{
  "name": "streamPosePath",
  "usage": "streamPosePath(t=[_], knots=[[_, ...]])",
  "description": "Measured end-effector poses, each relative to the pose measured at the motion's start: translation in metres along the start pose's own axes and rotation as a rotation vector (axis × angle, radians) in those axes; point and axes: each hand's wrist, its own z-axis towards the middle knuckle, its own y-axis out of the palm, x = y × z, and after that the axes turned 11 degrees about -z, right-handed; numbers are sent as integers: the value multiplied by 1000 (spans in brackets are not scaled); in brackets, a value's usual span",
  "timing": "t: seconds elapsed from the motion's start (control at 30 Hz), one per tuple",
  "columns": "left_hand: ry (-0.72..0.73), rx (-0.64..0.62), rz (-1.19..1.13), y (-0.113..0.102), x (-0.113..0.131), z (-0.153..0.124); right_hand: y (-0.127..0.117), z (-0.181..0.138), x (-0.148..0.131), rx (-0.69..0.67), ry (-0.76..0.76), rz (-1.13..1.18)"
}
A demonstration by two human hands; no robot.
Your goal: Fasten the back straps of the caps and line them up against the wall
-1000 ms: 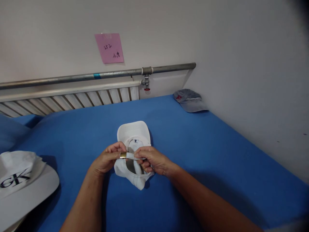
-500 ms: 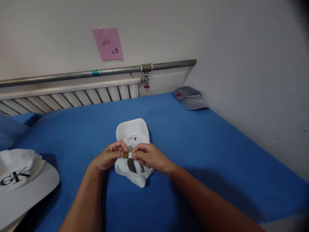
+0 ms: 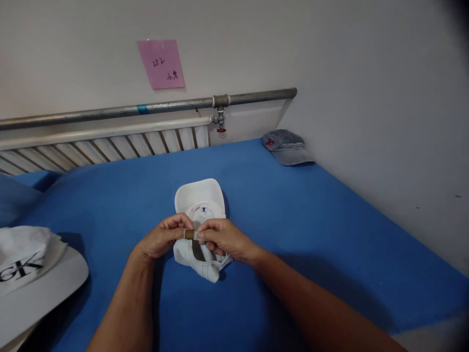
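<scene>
A white cap (image 3: 200, 195) lies upside down on the blue surface (image 3: 293, 220), brim pointing away from me. My left hand (image 3: 163, 237) pinches the brass buckle (image 3: 189, 234) of the cap's back strap. My right hand (image 3: 223, 238) pinches the white strap right beside the buckle, fingers curled over the cap's back opening. The two hands almost touch above the cap.
A white hat with black "CK" lettering (image 3: 29, 278) lies at the left edge. A grey denim cap (image 3: 287, 146) sits in the far corner by the wall. A radiator (image 3: 102, 146) and a metal pipe (image 3: 146, 108) run along the back wall under a pink note (image 3: 161, 63).
My right hand has slid left along the strap toward the buckle, so the visible strap between my hands has shortened to almost nothing. The cap stays in place.
</scene>
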Motion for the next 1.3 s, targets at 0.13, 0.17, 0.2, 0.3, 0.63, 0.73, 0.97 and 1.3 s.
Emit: streamPosePath(t=[0.13, 0.17, 0.2, 0.3, 0.63, 0.73, 0.97, 1.3], knots=[[31, 17, 30, 1, 0, 1, 4, 0, 0, 49, 20, -29], [36, 22, 39, 1, 1, 1, 4, 0, 1, 50, 21, -25], [37, 29, 45, 2, 1, 1, 4, 0, 1, 46, 20, -12], [19, 59, 51, 3, 1, 0, 5, 1, 3, 19, 12, 60], [65, -118, 3, -7, 1, -3, 11, 2, 5, -19, 35, 222], [69, -118, 20, -7, 2, -4, 10, 2, 6, -51, 8, 245], [84, -85, 18, -6, 2, -4, 11, 4, 9, -47, -27, 331], [85, -45, -62, -4, 1, -2, 7, 5, 7, -94, 36, 389]])
